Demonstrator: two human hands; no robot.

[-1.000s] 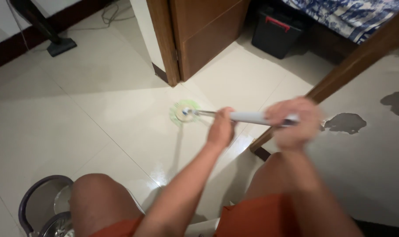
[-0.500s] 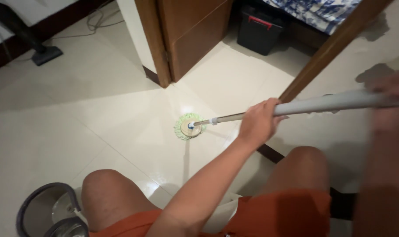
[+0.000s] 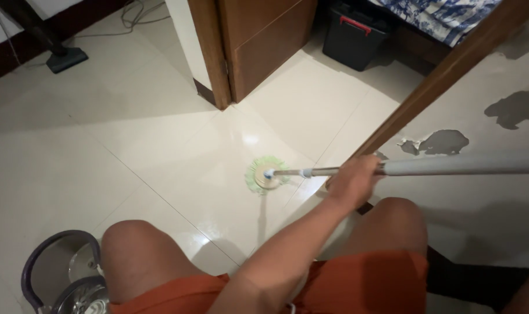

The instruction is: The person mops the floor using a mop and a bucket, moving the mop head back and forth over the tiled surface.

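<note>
One hand, the left hand [image 3: 353,181], is clenched around the grey mop pole [image 3: 450,167]; the right hand is out of view at 3 o'clock. At 9 o'clock from the left hand, the green mop head [image 3: 265,174] presses the wet tile floor [image 3: 130,151], seemingly mid-stroke.

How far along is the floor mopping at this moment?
Looks done: the tiles near the door frame shine with a wet-looking glare, though how much was covered cannot be told. In hand: the left hand has its grip on the mop handle, and the green mop head lies flat on the floor. The right hand is out of view. Left: the mop bucket stands beside the left knee.
</note>
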